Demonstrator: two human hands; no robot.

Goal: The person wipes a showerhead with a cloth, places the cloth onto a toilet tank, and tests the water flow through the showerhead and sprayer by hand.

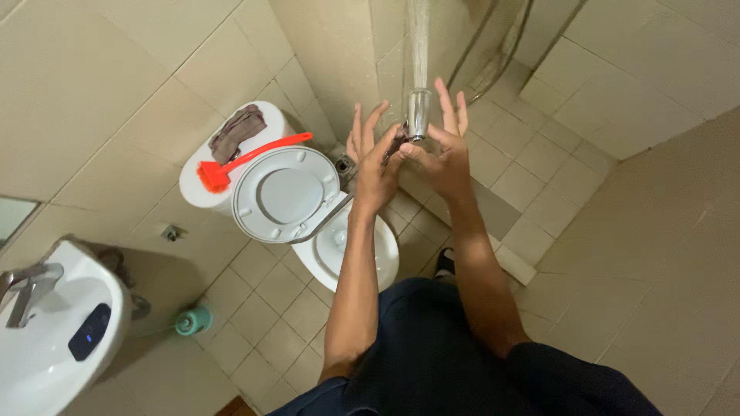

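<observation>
Hands met ahead of the toilet (351, 246): right hand (443, 158) pinched the chrome spray nozzle (418, 114), upright and spraying away from both, left hand (374, 166) open-fingered just beside it.

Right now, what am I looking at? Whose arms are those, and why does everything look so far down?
There is one picture, taken by a camera worn on a person's head, so you look down as they do. The two arms are theirs. The left hand and right hand meet around a shiny metal nozzle, fingers spread, and water sprays up from it. Below is a white toilet with its lid up. On the tank lie a red brush and a brown cloth. At the lower left is a white sink holding a dark soap bar.
</observation>
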